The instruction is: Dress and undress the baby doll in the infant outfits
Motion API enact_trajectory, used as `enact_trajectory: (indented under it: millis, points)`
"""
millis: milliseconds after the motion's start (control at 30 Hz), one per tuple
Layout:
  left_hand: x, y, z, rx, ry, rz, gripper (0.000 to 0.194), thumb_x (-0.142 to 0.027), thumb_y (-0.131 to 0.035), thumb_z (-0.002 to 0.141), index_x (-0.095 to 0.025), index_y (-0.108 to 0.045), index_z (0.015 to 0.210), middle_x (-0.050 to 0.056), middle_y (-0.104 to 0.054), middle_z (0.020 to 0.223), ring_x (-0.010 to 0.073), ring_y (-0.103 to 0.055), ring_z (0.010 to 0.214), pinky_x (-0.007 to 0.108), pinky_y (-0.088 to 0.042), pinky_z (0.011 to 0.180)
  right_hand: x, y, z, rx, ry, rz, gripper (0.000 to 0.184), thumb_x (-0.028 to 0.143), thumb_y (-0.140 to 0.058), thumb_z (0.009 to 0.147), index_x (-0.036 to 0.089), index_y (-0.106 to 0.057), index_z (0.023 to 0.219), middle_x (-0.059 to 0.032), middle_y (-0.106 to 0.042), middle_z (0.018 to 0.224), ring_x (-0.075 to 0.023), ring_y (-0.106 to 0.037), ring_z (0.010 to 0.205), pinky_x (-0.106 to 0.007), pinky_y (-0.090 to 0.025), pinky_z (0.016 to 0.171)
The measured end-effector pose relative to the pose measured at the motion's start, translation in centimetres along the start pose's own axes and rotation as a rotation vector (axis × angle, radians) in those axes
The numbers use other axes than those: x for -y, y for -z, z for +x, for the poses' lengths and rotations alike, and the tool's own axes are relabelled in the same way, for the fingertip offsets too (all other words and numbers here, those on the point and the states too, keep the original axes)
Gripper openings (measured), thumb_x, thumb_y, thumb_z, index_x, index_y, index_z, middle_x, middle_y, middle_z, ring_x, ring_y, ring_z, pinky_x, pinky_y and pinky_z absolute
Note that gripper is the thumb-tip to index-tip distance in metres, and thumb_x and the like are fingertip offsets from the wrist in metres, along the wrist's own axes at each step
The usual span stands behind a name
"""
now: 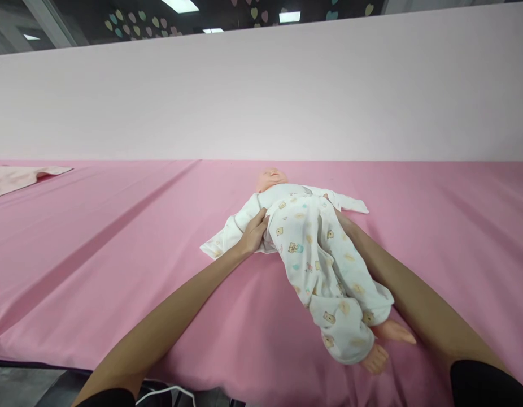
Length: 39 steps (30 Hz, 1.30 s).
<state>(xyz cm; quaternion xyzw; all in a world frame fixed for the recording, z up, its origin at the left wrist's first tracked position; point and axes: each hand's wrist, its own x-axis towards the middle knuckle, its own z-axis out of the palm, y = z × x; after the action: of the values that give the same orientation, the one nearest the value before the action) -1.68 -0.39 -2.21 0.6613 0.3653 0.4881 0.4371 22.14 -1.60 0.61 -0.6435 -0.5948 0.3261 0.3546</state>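
A baby doll (272,179) lies on its back on the pink cloth, head toward the wall and bare feet (377,359) toward me. It wears a white long-sleeved top (236,227) and white baby pants (301,249) printed with small bears. At the left side of the waist, my left hand (255,232) is closed on the edge of the pants. My right hand (338,215) is at the opposite side of the waist, largely hidden behind the pants; a fingertip shows over the waistband. Both sleeves lie spread outward, with no doll hands showing.
Pink cloth (117,254) covers the table, with long creases. A pale pink folded fabric (24,178) lies at the far left. Behind the table stands a white wall panel (261,102), below dark glass with heart shapes. A white cable (168,389) hangs below the front edge.
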Motion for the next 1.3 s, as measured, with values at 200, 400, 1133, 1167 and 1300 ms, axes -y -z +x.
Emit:
enact_trajectory:
  millis: [200,400,1133,1167,1300]
  points:
    - [-0.8,0.0,-0.3,0.020,-0.047,0.221,0.024,-0.039,-0.046,0.085,-0.022,-0.042,0.068,-0.003,-0.041,0.063,0.0161,-0.036,0.061,0.028,-0.030,0.066,-1.7,0.1,1.2,0.291,-0.247,0.527,0.038,0.060,-0.051,0.073,0.024,-0.064,0.070,-0.0069,-0.058,0.058,-0.0264,-0.053,0.067,-0.036,-0.047,0.061]
    - [-1.8,0.0,-0.1,-0.011,-0.118,0.457,0.020,-0.027,-0.050,0.081,-0.024,-0.040,0.063,-0.002,-0.035,0.053,0.0204,-0.035,0.057,0.035,-0.026,0.085,-0.7,0.5,1.1,0.567,-0.421,0.718,0.049,0.069,-0.046,0.071,0.024,-0.065,0.073,-0.0090,-0.066,0.075,-0.0267,-0.059,0.074,-0.038,-0.048,0.063]
    - [-3.0,2.8,5.7,-0.189,0.107,1.043,0.050,-0.048,-0.040,0.083,-0.020,-0.047,0.124,0.016,-0.054,0.113,0.0328,-0.050,0.102,0.044,-0.035,0.085,3.5,1.3,10.0,0.039,0.097,-0.655,0.038,0.035,-0.051,0.077,0.015,-0.056,0.109,-0.0158,-0.060,0.113,-0.0265,-0.055,0.103,-0.034,-0.040,0.081]
    - [-3.0,2.9,6.1,-0.155,0.188,1.023,0.049,-0.049,-0.036,0.084,-0.019,-0.049,0.121,0.016,-0.058,0.107,0.0324,-0.053,0.098,0.043,-0.037,0.082,3.5,1.0,10.4,0.069,0.074,-0.691,0.035,0.034,-0.050,0.078,0.015,-0.058,0.107,-0.0167,-0.061,0.111,-0.0280,-0.055,0.102,-0.036,-0.040,0.080]
    - [-3.2,3.6,7.2,-0.121,0.314,1.017,0.036,-0.044,-0.037,0.084,-0.019,-0.062,0.089,0.014,-0.064,0.090,0.0316,-0.058,0.086,0.038,-0.038,0.074,3.3,1.0,11.1,0.079,0.050,-0.705,0.028,0.034,-0.050,0.078,0.014,-0.062,0.095,-0.0170,-0.064,0.102,-0.0292,-0.059,0.095,-0.037,-0.041,0.075]
